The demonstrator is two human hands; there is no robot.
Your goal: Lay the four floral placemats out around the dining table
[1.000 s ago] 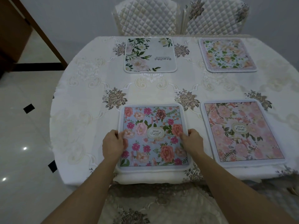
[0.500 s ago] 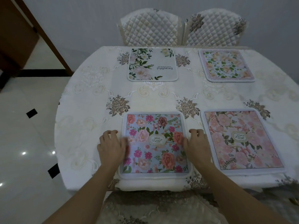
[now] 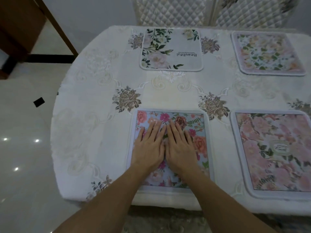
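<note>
Four floral placemats lie flat on the dining table (image 3: 94,125). The blue placemat with pink and red flowers (image 3: 198,132) is at the near left, right in front of me. My left hand (image 3: 149,147) and my right hand (image 3: 180,147) rest flat on its middle, side by side, fingers stretched out and holding nothing. A pink placemat (image 3: 276,152) lies at the near right. Across the table sit a white placemat with green leaves and the word "Beautiful" (image 3: 170,49) and a pale peach-flowered placemat (image 3: 267,52).
A white embroidered cloth covers the table. Two quilted chairs (image 3: 170,10) (image 3: 252,12) stand at the far side. A padded chair seat (image 3: 161,221) is below the near edge. Shiny tile floor (image 3: 21,148) and a wooden frame (image 3: 55,26) are to the left.
Both hands left the blue placemat's side edges and came together flat on its middle. The view has moved closer to the table.
</note>
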